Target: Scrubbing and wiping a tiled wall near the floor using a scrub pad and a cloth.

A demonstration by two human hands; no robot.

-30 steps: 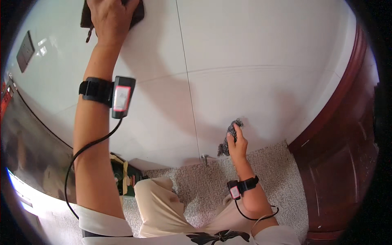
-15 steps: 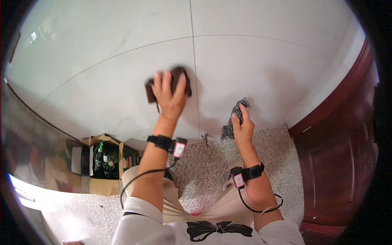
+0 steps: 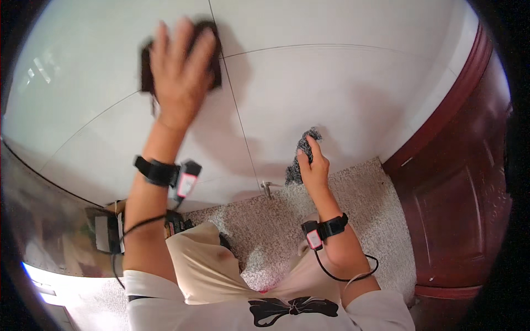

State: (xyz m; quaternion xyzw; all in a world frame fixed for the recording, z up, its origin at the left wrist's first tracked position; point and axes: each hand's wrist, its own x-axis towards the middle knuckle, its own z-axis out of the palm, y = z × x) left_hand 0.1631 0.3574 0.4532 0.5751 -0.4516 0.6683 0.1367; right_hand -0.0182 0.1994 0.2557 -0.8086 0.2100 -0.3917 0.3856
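Note:
My left hand (image 3: 182, 83), fingers spread and blurred, presses a folded dark brown cloth (image 3: 216, 63) flat on the white tiled wall (image 3: 309, 83). The hand covers the cloth's middle, and a thin loop hangs from its lower edge. Lower and to the right, my right hand (image 3: 316, 168) grips a crumpled black-and-grey mottled cloth (image 3: 294, 175) between thumb and fingers. That cloth's ends stick out above and below the grip, close to the wall. Each wrist wears a black strap with a small cabled box.
A metal tap (image 3: 267, 188) juts from the wall's foot, left of my right hand. A dark red panelled door (image 3: 458, 193) stands at the right. Speckled floor (image 3: 276, 231) lies below. A shiny cabinet (image 3: 49, 220) and partly hidden boxes (image 3: 178, 222) are at the left.
My left hand has slid the brown cloth up and left along the wall, over the tile joint. The view has shifted a little; my right hand keeps its grip on the mottled cloth.

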